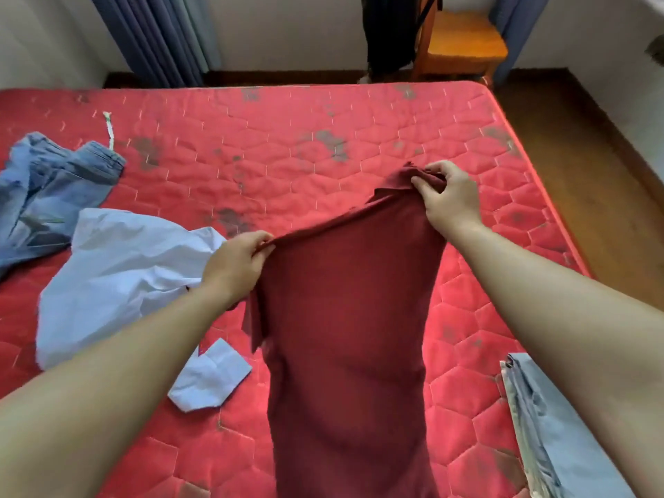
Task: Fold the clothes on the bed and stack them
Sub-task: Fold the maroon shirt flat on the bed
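While the bed [323, 113], a red quilted mattress with hexagon stitching and worn grey patches, carries all the clothes, the dark red garment [345, 336] hangs above its near middle as a long narrow panel of soft matte knit. I judge that the folding of this piece is in hand; the next move calls for laying it flat and bringing one end evenly over the other. A crumpled pale blue shirt [125, 267] of thin cloth lies at the left, blue denim [54, 181] beyond it, a folded grey-blue piece [560, 443] at the near right. The left hand [237, 262] pinches the garment's top left corner; the right hand [449, 197] grips the bunched right corner.
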The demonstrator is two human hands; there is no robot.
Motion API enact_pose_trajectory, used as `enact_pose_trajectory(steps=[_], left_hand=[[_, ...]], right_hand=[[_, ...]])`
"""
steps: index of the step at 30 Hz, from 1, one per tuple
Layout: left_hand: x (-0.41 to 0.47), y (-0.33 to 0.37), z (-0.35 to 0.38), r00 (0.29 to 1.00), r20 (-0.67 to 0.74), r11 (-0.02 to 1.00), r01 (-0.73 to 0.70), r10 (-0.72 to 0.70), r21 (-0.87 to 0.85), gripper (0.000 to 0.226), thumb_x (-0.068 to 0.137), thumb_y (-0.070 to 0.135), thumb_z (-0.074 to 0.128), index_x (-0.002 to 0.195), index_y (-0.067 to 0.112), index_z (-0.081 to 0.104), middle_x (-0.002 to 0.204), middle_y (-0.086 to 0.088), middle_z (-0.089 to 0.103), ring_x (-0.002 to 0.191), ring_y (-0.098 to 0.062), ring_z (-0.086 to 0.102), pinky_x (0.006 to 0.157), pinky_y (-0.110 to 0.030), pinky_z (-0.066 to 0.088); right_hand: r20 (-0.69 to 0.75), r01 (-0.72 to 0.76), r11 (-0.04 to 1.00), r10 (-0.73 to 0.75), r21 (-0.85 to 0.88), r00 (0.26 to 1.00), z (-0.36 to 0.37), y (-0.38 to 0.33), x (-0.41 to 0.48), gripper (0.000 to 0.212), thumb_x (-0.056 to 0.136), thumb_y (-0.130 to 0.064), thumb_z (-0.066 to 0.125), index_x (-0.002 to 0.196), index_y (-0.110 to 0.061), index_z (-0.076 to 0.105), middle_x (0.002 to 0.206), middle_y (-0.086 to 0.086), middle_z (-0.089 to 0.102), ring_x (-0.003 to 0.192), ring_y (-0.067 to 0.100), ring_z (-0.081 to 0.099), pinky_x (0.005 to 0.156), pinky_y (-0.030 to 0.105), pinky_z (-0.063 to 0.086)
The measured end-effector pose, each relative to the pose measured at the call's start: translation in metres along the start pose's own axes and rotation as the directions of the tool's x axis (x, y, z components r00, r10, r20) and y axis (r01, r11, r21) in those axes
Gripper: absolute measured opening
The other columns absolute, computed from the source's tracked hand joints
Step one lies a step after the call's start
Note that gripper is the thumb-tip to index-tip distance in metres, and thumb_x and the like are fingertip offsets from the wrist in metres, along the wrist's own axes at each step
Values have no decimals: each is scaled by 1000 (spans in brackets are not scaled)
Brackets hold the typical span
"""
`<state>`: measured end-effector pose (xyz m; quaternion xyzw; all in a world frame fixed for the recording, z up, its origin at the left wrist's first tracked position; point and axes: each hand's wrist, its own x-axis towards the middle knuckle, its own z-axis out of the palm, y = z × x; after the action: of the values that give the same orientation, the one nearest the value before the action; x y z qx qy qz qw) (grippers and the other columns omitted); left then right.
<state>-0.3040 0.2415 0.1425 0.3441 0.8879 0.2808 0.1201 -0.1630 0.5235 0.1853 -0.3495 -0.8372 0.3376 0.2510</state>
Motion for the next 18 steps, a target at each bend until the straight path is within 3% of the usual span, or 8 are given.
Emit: enact_pose_trajectory(steps=[2,4,7,10,14,18], left_hand=[[47,-17,25,989,-138,998,55,-55,-1,17,91,18,54,105,14,64,102,-11,66,97,-30,58,78,-35,40],[83,-32,49,965,-229,990,136,-124,38,33,90,24,56,122,15,55,117,-15,57,111,-34,51,90,-39,39],[86,-59,97,967,-146,968,227,-210,111,56,87,34,59,137,18,38,132,-14,45,121,-35,42,100,-48,37],[27,-84,155,973,3,968,231,-233,98,56,86,33,62,135,16,42,131,-12,48,119,-34,45,99,-47,38],[-83,-104,207,946,138,956,292,-293,28,47,84,28,65,127,14,51,128,-8,51,117,-30,49,98,-45,40],[-164,-111,225,902,101,906,409,-420,113,52,82,31,68,129,20,50,139,-7,38,128,-27,38,100,-48,38]], right_hand=[[-44,-10,1000,10,7,999,37,17,39,29,84,-27,66,107,-11,61,103,6,65,98,22,59,80,21,37],[-60,-27,1000,26,-15,998,66,30,64,55,83,-33,67,129,-8,46,127,12,51,117,23,48,94,21,30],[44,-5,998,7,-60,999,102,64,45,76,84,-34,66,141,-1,28,140,17,33,131,26,32,105,22,20],[245,3,998,14,-69,969,131,117,-37,68,82,-27,70,135,3,38,132,20,41,124,29,39,108,29,26],[384,-180,972,224,-149,896,144,179,-168,55,81,-23,71,127,-2,49,127,16,46,123,27,43,104,18,22],[342,-285,909,383,-303,858,138,205,-265,53,79,-26,72,126,-9,54,133,12,42,125,28,41,105,42,33]])
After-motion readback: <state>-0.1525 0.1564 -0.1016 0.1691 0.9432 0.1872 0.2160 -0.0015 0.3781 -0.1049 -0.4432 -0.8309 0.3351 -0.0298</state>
